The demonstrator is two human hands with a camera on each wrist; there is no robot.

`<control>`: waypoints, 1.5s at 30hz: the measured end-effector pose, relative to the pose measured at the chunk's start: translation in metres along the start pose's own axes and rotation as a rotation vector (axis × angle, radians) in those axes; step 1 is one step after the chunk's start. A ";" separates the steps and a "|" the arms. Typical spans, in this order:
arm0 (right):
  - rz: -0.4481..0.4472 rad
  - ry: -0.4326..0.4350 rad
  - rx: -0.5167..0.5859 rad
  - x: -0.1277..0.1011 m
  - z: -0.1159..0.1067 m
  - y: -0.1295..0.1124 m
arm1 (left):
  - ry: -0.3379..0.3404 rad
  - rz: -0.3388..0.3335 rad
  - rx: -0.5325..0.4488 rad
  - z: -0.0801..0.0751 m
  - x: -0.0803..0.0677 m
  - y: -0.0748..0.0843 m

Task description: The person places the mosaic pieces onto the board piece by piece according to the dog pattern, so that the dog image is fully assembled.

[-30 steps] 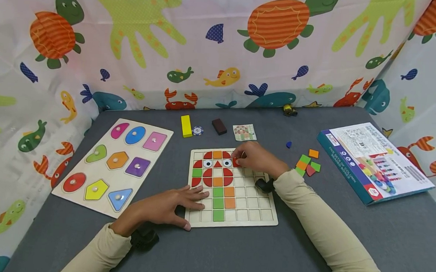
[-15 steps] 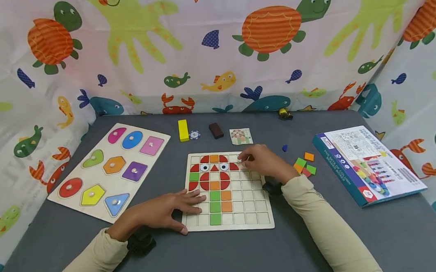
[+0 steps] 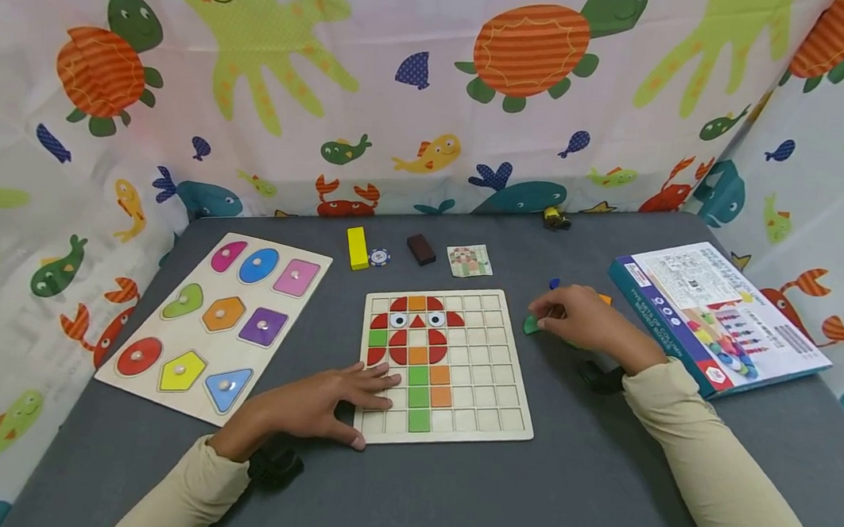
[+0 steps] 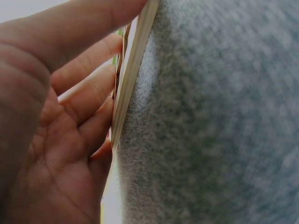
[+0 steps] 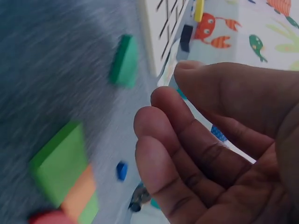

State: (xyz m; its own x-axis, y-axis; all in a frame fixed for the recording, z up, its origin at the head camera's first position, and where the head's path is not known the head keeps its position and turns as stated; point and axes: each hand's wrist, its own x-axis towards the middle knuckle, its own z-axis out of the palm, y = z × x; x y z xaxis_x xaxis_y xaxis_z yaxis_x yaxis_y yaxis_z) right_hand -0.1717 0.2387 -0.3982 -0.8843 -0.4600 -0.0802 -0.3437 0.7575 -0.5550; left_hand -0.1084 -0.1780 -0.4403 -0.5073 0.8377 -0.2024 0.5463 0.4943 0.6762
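Observation:
My left hand (image 3: 321,405) rests with fingers spread on the left edge of a wooden grid board (image 3: 490,398). In the left wrist view, the thumb lies along the board's edge (image 4: 133,70). Red, green and orange tiles form a face with eyes at the board's upper left, with green tiles (image 3: 419,397) below it. Right of the board hovers my right hand (image 3: 578,318), fingers loosely bent, over the loose pieces. A dark green piece (image 3: 530,325) lies by its fingertips; the right wrist view shows this green piece (image 5: 124,61) apart from them, nothing held.
A knob puzzle board (image 3: 230,365) lies at left. Behind the grid stand a yellow block (image 3: 357,248), poker chip (image 3: 379,257), dark brown block (image 3: 421,249) and picture card (image 3: 469,260). At right lies a box (image 3: 720,311). Loose tiles (image 5: 58,163) are partly hidden by my right hand.
My right hand has left a red piece on the board's upper part and moved right to the loose pieces. The dark green piece now shows beside it. My left hand stays put.

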 end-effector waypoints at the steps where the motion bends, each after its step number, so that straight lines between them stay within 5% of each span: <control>1: 0.001 0.002 -0.002 -0.003 -0.001 0.002 | 0.000 -0.001 -0.003 0.000 0.000 0.000; 13: 0.049 0.046 -0.053 -0.032 -0.002 0.027 | 0.009 0.016 -0.001 0.000 0.000 -0.002; 45: 0.070 0.059 -0.002 -0.024 0.011 0.009 | -0.002 0.001 0.002 -0.002 -0.003 0.001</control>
State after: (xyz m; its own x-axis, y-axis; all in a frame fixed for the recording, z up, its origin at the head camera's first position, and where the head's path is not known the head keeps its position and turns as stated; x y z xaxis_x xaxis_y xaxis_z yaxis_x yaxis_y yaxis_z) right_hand -0.1501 0.2513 -0.4108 -0.9231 -0.3781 -0.0700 -0.2812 0.7879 -0.5478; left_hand -0.1080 -0.1806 -0.4379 -0.5054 0.8386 -0.2032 0.5482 0.4939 0.6749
